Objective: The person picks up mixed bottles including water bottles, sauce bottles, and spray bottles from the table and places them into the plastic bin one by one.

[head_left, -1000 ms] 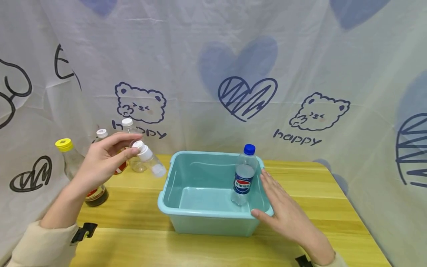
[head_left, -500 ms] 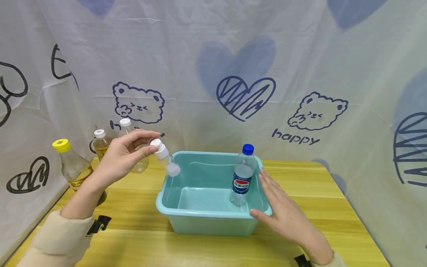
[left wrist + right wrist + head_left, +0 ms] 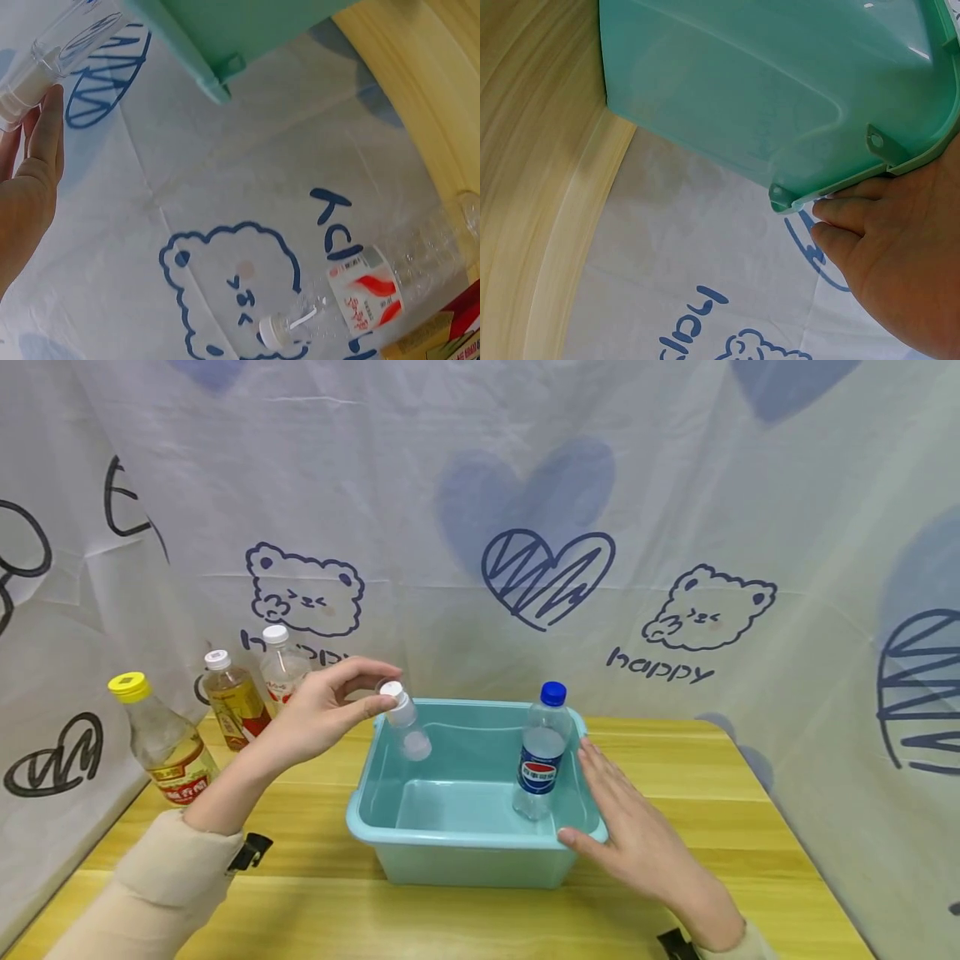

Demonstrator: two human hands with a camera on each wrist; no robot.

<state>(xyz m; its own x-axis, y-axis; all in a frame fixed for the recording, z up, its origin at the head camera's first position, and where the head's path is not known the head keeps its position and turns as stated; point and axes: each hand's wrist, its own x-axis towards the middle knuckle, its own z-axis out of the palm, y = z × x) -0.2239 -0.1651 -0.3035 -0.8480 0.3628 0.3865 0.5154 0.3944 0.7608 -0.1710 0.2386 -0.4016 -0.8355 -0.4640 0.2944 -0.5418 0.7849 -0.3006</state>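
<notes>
My left hand (image 3: 322, 714) pinches a small clear bottle (image 3: 415, 745) by its white top, between thumb and fingers. The bottle hangs tilted over the left side of a teal plastic bin (image 3: 465, 837); its top shows white in the left wrist view, beside the fingers. Inside the bin, at the right, a Pepsi bottle (image 3: 542, 768) with a blue cap stands nearly upright. My right hand (image 3: 648, 835) rests on the bin's right rim with straight fingers, thumb at the front corner. In the right wrist view its fingers lie along the bin's rim (image 3: 922, 161).
Left of the bin stand a yellow-capped bottle (image 3: 171, 747), a white-capped bottle with a gold and red label (image 3: 236, 702) and a clear bottle (image 3: 281, 672) with a white cap. The wooden table (image 3: 315, 910) meets a printed cloth (image 3: 427, 635) behind.
My left hand has carried the small bottle rightward, from beside the bin to over its left part. More of the bottles at the left now shows. The right hand has stayed on the rim.
</notes>
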